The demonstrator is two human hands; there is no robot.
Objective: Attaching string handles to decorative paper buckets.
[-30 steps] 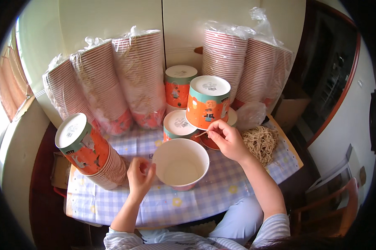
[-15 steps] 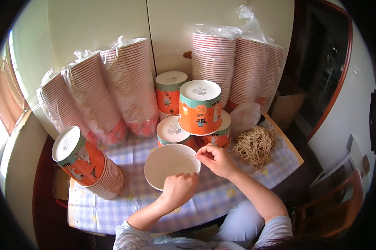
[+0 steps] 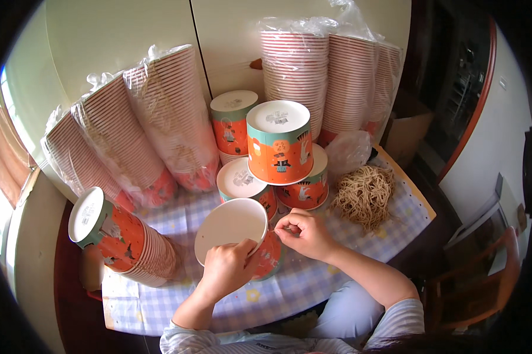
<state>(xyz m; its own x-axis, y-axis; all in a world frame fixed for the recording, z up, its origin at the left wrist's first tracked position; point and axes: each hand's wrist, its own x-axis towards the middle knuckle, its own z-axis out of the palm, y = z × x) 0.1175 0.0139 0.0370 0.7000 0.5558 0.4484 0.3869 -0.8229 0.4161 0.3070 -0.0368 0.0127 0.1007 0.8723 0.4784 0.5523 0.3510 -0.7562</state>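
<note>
A paper bucket (image 3: 225, 230), white inside and orange with green outside, is tilted with its mouth toward me and the left. My left hand (image 3: 227, 265) is closed on its lower right rim. Just right of that rim, my right hand (image 3: 301, 233) is closed in a pinch, its fingertips close to the bucket's outer side. What they pinch is too small to make out. To the right of it lies a tangled heap of beige cords (image 3: 365, 194).
Upside-down buckets (image 3: 279, 147) are piled behind my hands. A leaning bucket stack (image 3: 127, 242) stands left. Tall plastic-wrapped stacks (image 3: 177, 112) line the back, with more wrapped stacks (image 3: 295, 76) at back right. A crumpled plastic bag (image 3: 348, 154) lies by the cords on the checked tablecloth (image 3: 313, 289).
My left hand has moved left, tipping the bucket so that its orange outer side now shows. My right hand keeps its pinch, now outside the rim. The view has shifted slightly.
</note>
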